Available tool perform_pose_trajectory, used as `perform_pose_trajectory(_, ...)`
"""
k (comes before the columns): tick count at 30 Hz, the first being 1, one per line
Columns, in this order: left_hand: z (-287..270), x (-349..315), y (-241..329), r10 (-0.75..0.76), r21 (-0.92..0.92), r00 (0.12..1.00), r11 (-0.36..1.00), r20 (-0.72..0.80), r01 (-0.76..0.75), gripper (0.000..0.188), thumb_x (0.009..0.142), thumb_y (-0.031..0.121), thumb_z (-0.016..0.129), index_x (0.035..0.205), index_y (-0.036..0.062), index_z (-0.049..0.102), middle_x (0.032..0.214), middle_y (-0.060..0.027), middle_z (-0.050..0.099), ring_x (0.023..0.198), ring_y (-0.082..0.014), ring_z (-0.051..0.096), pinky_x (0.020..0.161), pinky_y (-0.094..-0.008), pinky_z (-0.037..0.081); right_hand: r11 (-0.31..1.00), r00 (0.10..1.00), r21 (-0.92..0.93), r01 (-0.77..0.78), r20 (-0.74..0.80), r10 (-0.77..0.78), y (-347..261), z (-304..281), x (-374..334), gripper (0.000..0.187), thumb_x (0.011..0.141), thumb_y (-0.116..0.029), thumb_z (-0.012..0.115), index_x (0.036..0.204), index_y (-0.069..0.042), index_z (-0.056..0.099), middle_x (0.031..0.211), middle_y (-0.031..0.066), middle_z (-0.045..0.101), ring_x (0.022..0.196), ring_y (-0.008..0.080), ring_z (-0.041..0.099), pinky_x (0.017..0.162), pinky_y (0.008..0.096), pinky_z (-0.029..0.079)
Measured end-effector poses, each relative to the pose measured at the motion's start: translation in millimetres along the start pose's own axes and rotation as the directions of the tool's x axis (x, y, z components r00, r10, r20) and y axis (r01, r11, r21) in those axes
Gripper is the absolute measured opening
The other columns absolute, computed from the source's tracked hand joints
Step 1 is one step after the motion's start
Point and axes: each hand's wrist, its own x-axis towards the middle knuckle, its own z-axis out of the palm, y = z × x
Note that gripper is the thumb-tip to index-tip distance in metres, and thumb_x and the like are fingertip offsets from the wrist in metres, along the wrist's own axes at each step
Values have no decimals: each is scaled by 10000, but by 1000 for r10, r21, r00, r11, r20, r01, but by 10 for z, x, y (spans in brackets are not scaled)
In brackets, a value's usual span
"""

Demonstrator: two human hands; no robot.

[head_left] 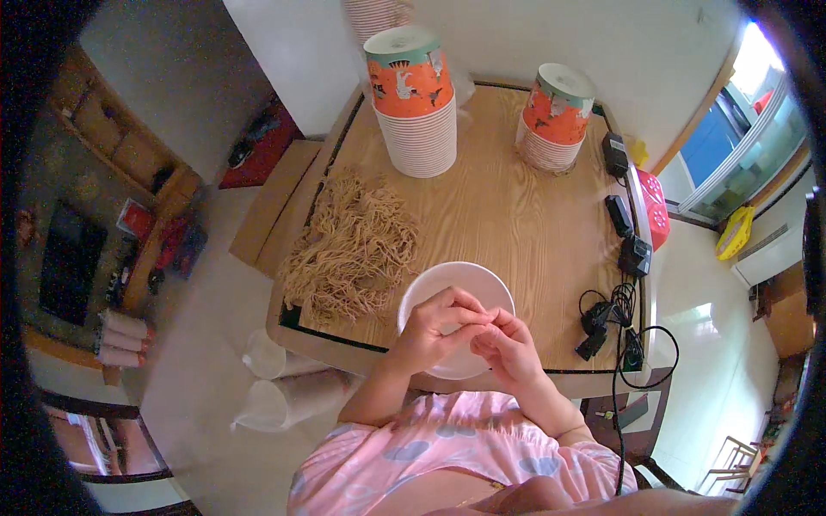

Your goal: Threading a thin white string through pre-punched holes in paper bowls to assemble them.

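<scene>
My left hand [440, 328] and my right hand [509, 346] meet above a white round paper tub [456, 273] at the table's near edge. The fingertips of both are pinched together and touch each other; whatever lies between them is too small or hidden to make out. Partly covered by my hands, the tub stands with its mouth up and shows a pale inside. To the left of it lies a loose heap of tan, crinkled strands like twine or cord [351, 245].
A tall stack of orange-and-white paper tubs [420, 120] rises upside down at the back left of the wooden table [482, 206]; a shorter stack [557, 120] stands back right. Black power adapters [635, 256] and tangled cables line the right edge. Bagged tub stacks [288, 400] lie on the floor.
</scene>
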Motion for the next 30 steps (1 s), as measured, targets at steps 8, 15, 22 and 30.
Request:
perform_pose_trajectory(8, 77, 42, 44, 13, 188, 992, 982, -127, 12, 120, 721, 48, 698, 764, 36, 586, 770, -67, 542, 718, -189, 566, 620, -285, 460, 1000, 1000, -6, 26, -8, -26, 0, -49, -8, 52, 891, -106, 530, 905, -72, 494, 641, -44, 383, 560, 48, 332, 475, 189, 265)
perform_pose_trajectory(15, 176, 138, 11, 170, 466, 984, 875, -48, -128, 230, 721, 78, 652, 685, 43, 428, 678, -103, 455, 636, -292, 487, 568, -386, 398, 995, 999, -81, 52, 3, -52, 1, -99, -26, 67, 905, -126, 519, 932, -68, 500, 652, -41, 432, 513, 43, 377, 429, 193, 298)
perform_pose_trajectory(22, 212, 186, 55, 138, 477, 990, 871, -3, -120, 250, 710, 92, 658, 662, 59, 415, 644, -98, 430, 619, -284, 468, 570, -386, 384, 987, 995, -151, 62, -67, -73, -6, -97, -70, 72, 888, -125, 542, 892, -57, 517, 627, -49, 387, 497, 26, 300, 419, 178, 221)
perform_pose_trajectory(30, -135, 37, 155, -2, 525, 938, 828, -347, 196, 413, 722, 110, 698, 1096, 49, 535, 1010, -112, 534, 896, -268, 528, 781, -366, 432, 994, 988, -91, 67, -133, -79, -2, -286, -41, 59, 879, -104, 555, 863, -61, 519, 615, -50, 406, 482, 29, 326, 405, 187, 240)
